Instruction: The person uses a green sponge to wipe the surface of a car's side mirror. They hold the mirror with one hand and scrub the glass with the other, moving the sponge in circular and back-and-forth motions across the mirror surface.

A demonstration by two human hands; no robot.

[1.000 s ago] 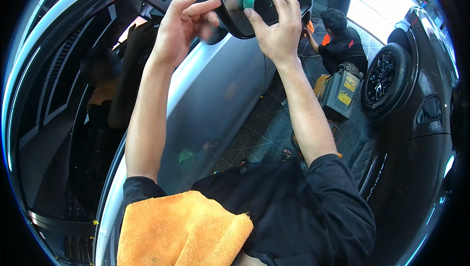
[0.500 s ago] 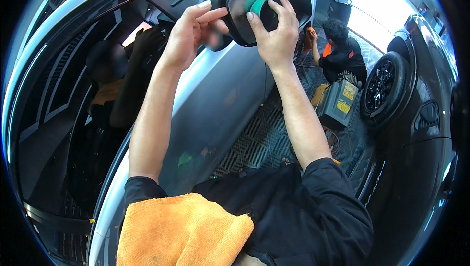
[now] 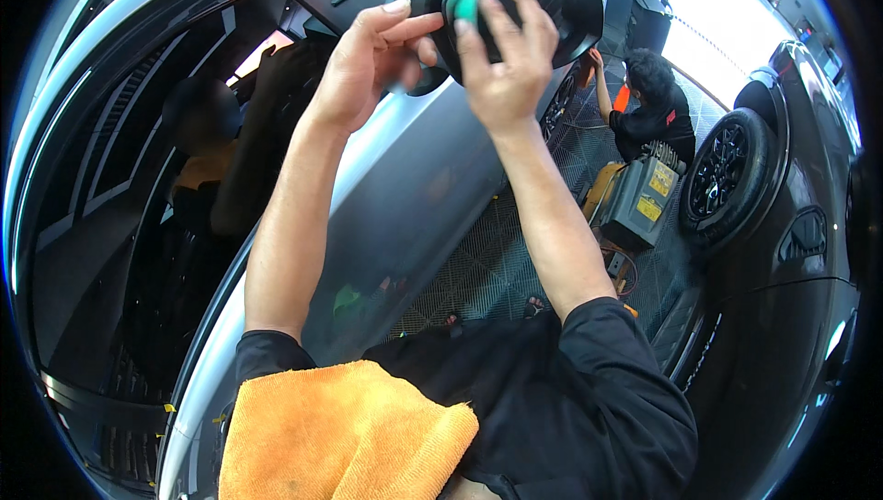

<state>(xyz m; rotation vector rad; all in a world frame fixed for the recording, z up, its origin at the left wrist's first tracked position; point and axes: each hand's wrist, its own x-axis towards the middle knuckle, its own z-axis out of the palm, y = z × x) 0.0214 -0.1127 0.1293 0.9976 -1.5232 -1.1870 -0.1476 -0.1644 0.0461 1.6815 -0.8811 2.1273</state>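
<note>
Right hand [image 3: 508, 63], bare: fingers spread and bent, grasping a round green-and-black hand pad [image 3: 468, 5], partly hidden behind the fingers and blurred. The pad is at the mirror glass, in the upper part nearer the left hand.

Left hand [image 3: 357, 72], bare: free of any visible object; thumb and index finger extended, remaining fingers loosely curled. Index fingertip at the mirror's near edge; whether it touches cannot be told.

Side mirror [image 3: 578, 22], dark glass in a black and silver housing: projecting from the car beside both hands.

Silver car door [image 3: 395, 192], smooth painted metal: below the mirror, with dark window glass [image 3: 101, 252] to the left, reflecting a figure.

Orange towel, napped cloth [image 3: 340, 426]: draped over the left front of the wearer's black short-sleeved shirt [image 3: 543, 399].

Floor, grey gridded tiles [image 3: 474, 265]: between two cars.

Boxy grey case with yellow labels [image 3: 637, 204]: on the floor, right of the right forearm.

Co-worker in black [image 3: 658, 123]: crouching beyond the case.

Dark car with black spoked wheel [image 3: 777, 334]: far right.
</note>
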